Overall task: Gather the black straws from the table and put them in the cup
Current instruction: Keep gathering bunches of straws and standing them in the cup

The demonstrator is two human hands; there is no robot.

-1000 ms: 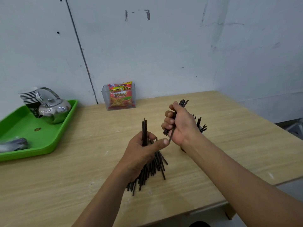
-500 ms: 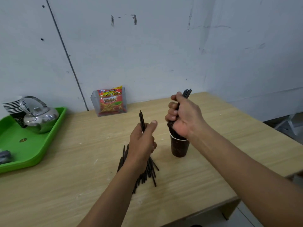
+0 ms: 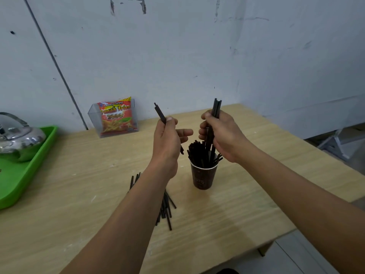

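A dark brown paper cup (image 3: 203,177) stands upright on the wooden table (image 3: 79,175), with several black straws sticking out of its mouth. My right hand (image 3: 223,135) is just above the cup, closed around a small bunch of black straws (image 3: 215,108) whose lower ends reach into the cup. My left hand (image 3: 167,139) hovers to the cup's left, gripping a couple of black straws (image 3: 160,113) that tilt up to the left. A loose pile of black straws (image 3: 166,208) lies on the table, partly hidden under my left forearm.
A green tray (image 3: 25,175) with a metal kettle (image 3: 17,137) sits at the left edge. A clear holder with a snack packet (image 3: 115,117) stands against the wall. The table's front and right edges are near the cup.
My left hand has risen from the pile with a couple of straws and moved toward the cup. My right hand has stayed over the cup with its bunch more upright.
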